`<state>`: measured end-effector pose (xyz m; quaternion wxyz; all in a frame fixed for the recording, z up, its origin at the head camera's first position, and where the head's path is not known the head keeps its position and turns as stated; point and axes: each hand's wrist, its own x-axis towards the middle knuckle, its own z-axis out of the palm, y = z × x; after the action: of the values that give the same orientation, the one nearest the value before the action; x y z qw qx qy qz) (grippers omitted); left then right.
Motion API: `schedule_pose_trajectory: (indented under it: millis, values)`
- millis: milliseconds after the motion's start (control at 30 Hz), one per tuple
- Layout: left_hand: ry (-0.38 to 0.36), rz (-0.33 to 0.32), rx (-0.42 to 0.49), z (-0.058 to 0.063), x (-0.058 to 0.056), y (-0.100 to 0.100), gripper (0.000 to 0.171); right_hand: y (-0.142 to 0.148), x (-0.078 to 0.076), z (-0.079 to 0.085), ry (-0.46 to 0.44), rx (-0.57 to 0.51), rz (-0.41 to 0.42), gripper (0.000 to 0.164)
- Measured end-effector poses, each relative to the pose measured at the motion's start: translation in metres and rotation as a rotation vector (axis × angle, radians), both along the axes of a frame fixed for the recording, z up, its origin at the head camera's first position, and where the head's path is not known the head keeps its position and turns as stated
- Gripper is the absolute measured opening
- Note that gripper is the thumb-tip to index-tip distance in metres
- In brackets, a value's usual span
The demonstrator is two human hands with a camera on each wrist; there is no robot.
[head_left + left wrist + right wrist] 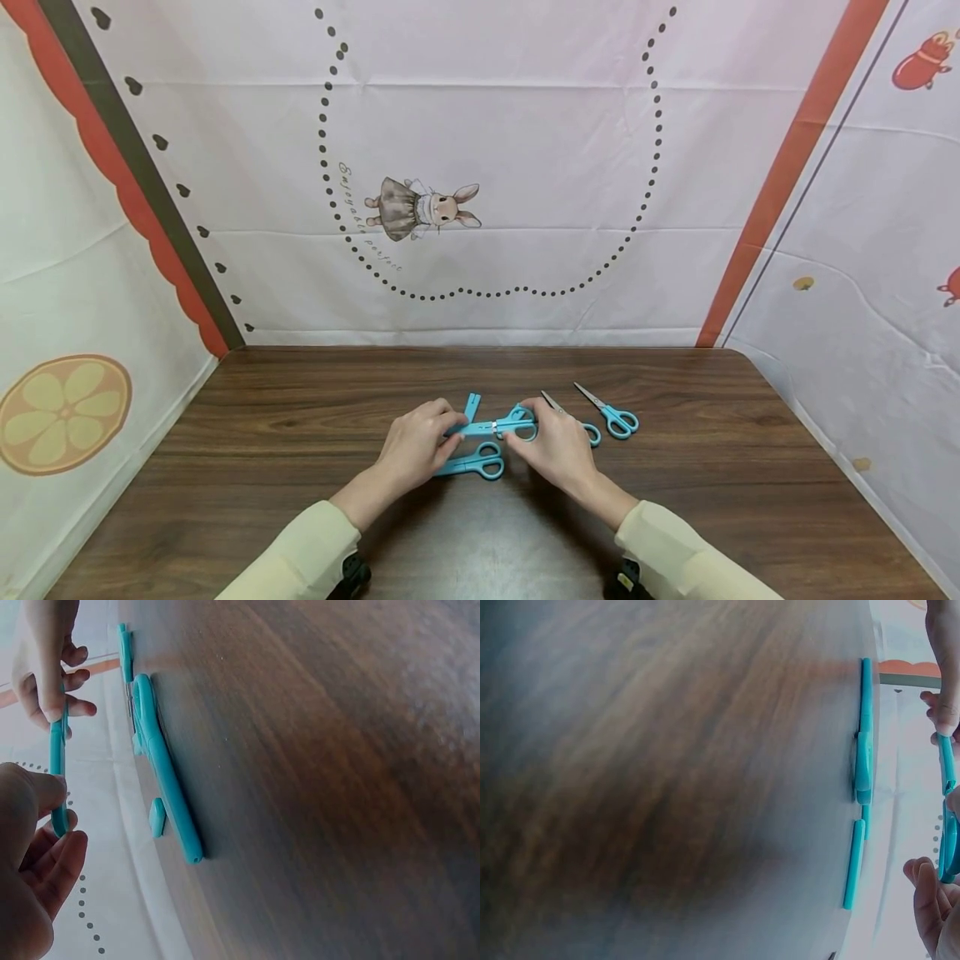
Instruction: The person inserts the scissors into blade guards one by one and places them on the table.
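Observation:
Raised above the table is a pair of light-blue scissors (517,425). My right hand (558,446) grips it by the finger loops. At the other end, my left hand (420,440) pinches the matching blue blade cover (477,429) between thumb and fingers. A short strip of metal shows between cover and handle; the cover hides the rest of the blades. Just below my hands, a covered pair of blue scissors (172,787) lies on the table, its tip hidden by my left hand in the head view. Behind my left fingers is a loose blue cover (472,406).
To the right lie bare-bladed blue scissors (619,423), points toward the back. A second bare-bladed pair (592,433) lies beside it, partly hidden by my right hand. The brown wooden table (300,400) ends at a printed cloth (525,183) at the back and sides.

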<state>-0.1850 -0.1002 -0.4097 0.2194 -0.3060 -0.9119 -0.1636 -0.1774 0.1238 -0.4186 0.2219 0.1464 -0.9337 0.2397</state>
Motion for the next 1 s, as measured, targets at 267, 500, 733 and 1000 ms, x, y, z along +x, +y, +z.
schedule_pose_trajectory:
  millis: [267, 500, 733, 1000]
  values:
    - [0.013, 0.001, -0.007, 0.003, 0.001, 0.002, 0.017, -0.004, 0.001, 0.0, -0.01, 0.012, -0.001, 0.046]
    - [0.02, 0.018, -0.007, 0.005, 0.0, 0.001, 0.016, -0.006, -0.001, -0.001, 0.032, 0.005, 0.018, 0.044]
    - [0.027, 0.024, -0.006, 0.003, -0.001, -0.002, 0.016, -0.009, -0.002, -0.004, 0.064, 0.014, 0.037, 0.046]
    - [0.031, 0.027, 0.01, -0.001, -0.002, -0.01, 0.015, -0.013, -0.001, -0.004, 0.023, 0.03, 0.046, 0.046]
